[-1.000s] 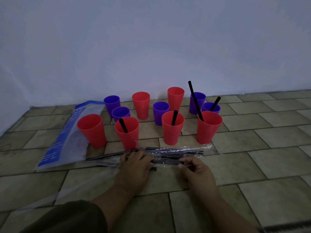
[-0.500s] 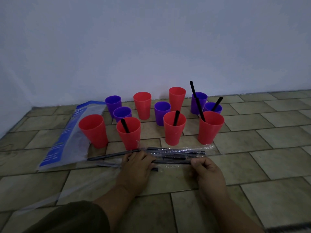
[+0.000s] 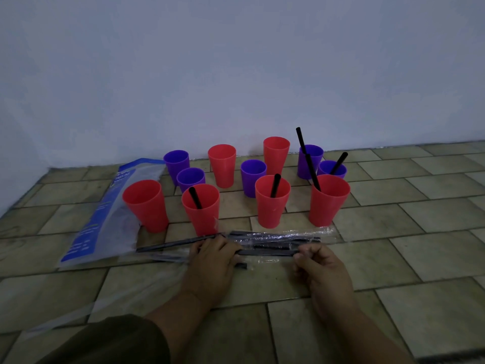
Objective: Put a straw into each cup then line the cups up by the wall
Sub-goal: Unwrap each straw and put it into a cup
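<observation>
Bare tiled floor [image 3: 409,258] lies open to the right of the cups [image 3: 270,208], which cluster just out from the wall [image 3: 236,74]; a blue bag [image 3: 105,219] crowds their left. The straw [image 3: 265,253] lies flat in front of them, running left to right, in a clear wrapper [image 3: 278,238]. The left hand [image 3: 212,261] presses flat on the wrapper; the right hand [image 3: 319,269] pinches the straw's right end.

Red cups [image 3: 273,200], purple cups [image 3: 253,177], black straws [image 3: 265,252]

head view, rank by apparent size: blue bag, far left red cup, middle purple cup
1. flat blue and clear plastic bag
2. far-left red plastic cup
3. middle purple plastic cup; it stands farther back, so the true gap is unsure
</observation>
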